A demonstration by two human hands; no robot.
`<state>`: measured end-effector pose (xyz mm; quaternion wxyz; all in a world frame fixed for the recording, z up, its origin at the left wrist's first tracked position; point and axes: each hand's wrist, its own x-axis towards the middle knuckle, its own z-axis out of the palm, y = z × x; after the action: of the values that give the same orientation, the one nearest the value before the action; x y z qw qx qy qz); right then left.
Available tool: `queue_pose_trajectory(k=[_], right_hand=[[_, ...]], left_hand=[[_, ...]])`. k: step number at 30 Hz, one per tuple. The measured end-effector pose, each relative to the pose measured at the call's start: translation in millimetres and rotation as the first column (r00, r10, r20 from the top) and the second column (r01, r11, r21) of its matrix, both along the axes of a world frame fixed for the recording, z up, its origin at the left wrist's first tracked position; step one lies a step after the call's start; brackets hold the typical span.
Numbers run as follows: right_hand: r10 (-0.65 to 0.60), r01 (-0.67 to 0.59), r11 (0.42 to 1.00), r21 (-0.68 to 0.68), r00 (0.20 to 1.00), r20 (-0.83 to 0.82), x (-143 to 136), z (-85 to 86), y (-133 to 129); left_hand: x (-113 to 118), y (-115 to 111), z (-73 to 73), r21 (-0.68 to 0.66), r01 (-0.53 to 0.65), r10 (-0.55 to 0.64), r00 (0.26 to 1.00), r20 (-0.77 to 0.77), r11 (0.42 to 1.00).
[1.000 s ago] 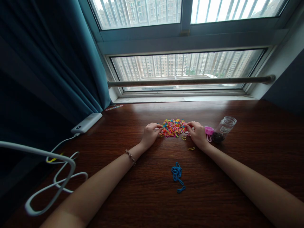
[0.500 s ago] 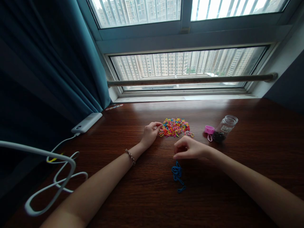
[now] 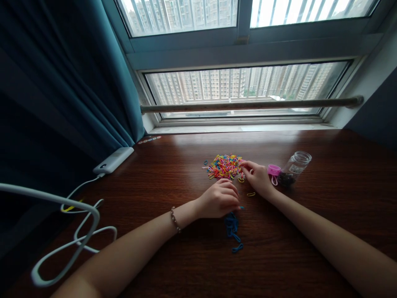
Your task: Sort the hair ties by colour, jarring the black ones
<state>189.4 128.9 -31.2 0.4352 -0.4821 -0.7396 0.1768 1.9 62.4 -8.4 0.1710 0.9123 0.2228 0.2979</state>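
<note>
A heap of small multicoloured rubber bands [image 3: 225, 166] lies in the middle of the table. In front of it is a loose cluster of blue rubber bands [image 3: 231, 225]. My left hand [image 3: 217, 199] hovers over the top of that cluster, fingers curled, with a bit of blue band [image 3: 242, 207] showing at its fingertips. At the heap's right edge, the fingers of my right hand [image 3: 257, 177] are pinched together among the bands; what they hold is too small to make out. A stray yellow band [image 3: 251, 194] lies between my hands.
A clear jar [image 3: 294, 169] with dark contents leans at the right, next to a pink lid [image 3: 274, 169] with a loop. On the left are a white power bank [image 3: 113, 160] and a looping white cable [image 3: 96, 215]. The window sill [image 3: 245, 129] borders the table's far side.
My left hand has come from the heap's left edge to the blue bands. My right hand has left the blue bands for the heap's right side. Stray bands now lie around the heap.
</note>
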Motion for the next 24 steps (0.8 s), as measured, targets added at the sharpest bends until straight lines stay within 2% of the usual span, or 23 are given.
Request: queue_pose_trajectory(k=[2, 4, 6, 7, 9, 11, 12, 14, 17, 20, 24], right_hand=[[-0.013, 0.012, 0.999, 0.046, 1.0, 0.023, 0, -3.2, 1], [-0.019, 0.016, 0.995, 0.096, 0.999, 0.03, 0, -5.8, 2], [-0.023, 0.018, 0.992, 0.128, 0.999, 0.035, 1, -8.4, 5], [-0.031, 0.026, 0.99, 0.137, 0.999, 0.036, 2, -9.8, 7], [-0.06, 0.055, 0.989, 0.137, 0.998, 0.03, 3, -12.8, 10], [-0.099, 0.096, 0.988, 0.125, 0.995, 0.018, 4, -15.6, 13], [-0.117, 0.115, 0.987, 0.114, 0.993, 0.013, 4, -16.8, 14], [-0.142, 0.141, 0.986, 0.085, 0.99, 0.005, 4, -18.3, 15], [-0.146, 0.145, 0.988, 0.059, 0.989, 0.006, 4, -18.9, 15], [-0.086, 0.083, 0.994, 0.069, 0.995, 0.042, 4, -19.0, 15], [-0.032, 0.024, 0.997, 0.077, 0.994, 0.105, 3, -21.4, 16]], left_hand=[[2, -6, 4.2, 0.008, 0.088, -0.087, 0.993, -0.075, 0.996], [-2, -2, 5.9, 0.013, 0.054, -0.052, 0.993, -0.102, 0.998], [-13, 11, 4.3, 0.05, -0.097, 0.101, 0.993, -0.068, 0.994], [-21, 20, 2.0, 0.072, -0.232, 0.234, 0.972, -0.016, 0.97], [-38, 41, -5.0, 0.097, -0.526, 0.516, 0.849, 0.115, 0.845], [-53, 60, -14.1, 0.122, -0.705, 0.695, 0.71, 0.116, 0.699], [-60, 67, -18.9, 0.136, -0.727, 0.728, 0.684, 0.057, 0.673], [-67, 75, -27.4, 0.14, -0.737, 0.75, 0.657, -0.078, 0.661], [-67, 75, -35.0, 0.184, -0.718, 0.741, 0.637, -0.212, 0.671], [-64, 72, -36.9, 0.21, -0.713, 0.743, 0.624, -0.242, 0.668], [-64, 74, -37.0, 0.204, -0.713, 0.742, 0.638, -0.208, 0.67]])
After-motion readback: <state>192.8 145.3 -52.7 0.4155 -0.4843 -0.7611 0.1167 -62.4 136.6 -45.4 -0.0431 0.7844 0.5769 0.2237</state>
